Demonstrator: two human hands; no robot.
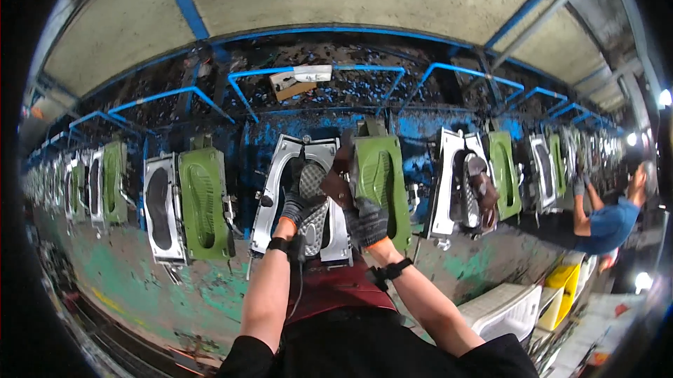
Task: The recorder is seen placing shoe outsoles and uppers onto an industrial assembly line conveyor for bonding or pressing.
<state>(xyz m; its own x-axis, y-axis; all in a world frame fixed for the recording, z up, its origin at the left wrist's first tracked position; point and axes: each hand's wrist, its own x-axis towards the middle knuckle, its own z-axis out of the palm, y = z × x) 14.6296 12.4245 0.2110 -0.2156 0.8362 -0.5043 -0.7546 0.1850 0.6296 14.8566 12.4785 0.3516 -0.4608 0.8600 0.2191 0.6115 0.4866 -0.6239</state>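
Observation:
In front of me an opened shoe-sole mould has a silver half on the left and a green half on the right, with a sole-shaped hollow. A grey sole-shaped piece with a diamond pattern lies over the silver half. My left hand, in a dark knit glove with an orange cuff, is closed at its left edge. My right hand, gloved alike, is closed at the lower end of a brown shoe upper between the halves. The fingertips of both hands are partly hidden.
More opened moulds stand in a row on both sides; the right one bears a brown sandal-like piece. Blue rails run behind. At the right a co-worker in a blue shirt reaches to another mould. A white bin stands at lower right.

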